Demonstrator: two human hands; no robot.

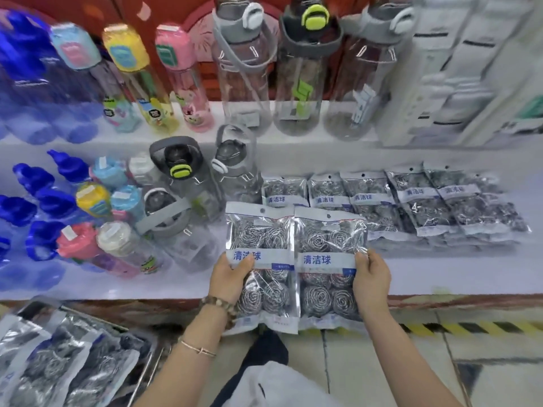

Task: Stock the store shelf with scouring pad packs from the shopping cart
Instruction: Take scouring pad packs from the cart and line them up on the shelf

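**Two packs in hand, hovering right at the shelf edge**

Head cam, the only view there is: the left hand [232, 274] has its fingers and thumb wrapped round the left edge of one scouring pad pack [260, 230]. The right hand [371, 277] grips the right edge of a second pack [330, 236] the same way. The two packs are held side by side, edges touching or slightly overlapping, upright-ish. Their tops are over the front of the white shelf [176, 284] and their bottoms hang past its lip.

Behind them there's a stocked row of packs [411, 201] lying along the shelf to the right. Big water bottles [182, 183] crowd the left side. The shopping cart [147, 368] sits lower left with more spare packs [58, 362] in it, so I'd say the job's only partway done.

My read: this is the placing step, mid-carry. The next move looks like laying both packs flat in the bare strip in front of the row, labels facing the same way. The left one needs to stay off those bottles, since a nudge could knock one over. Then it's back to the cart.
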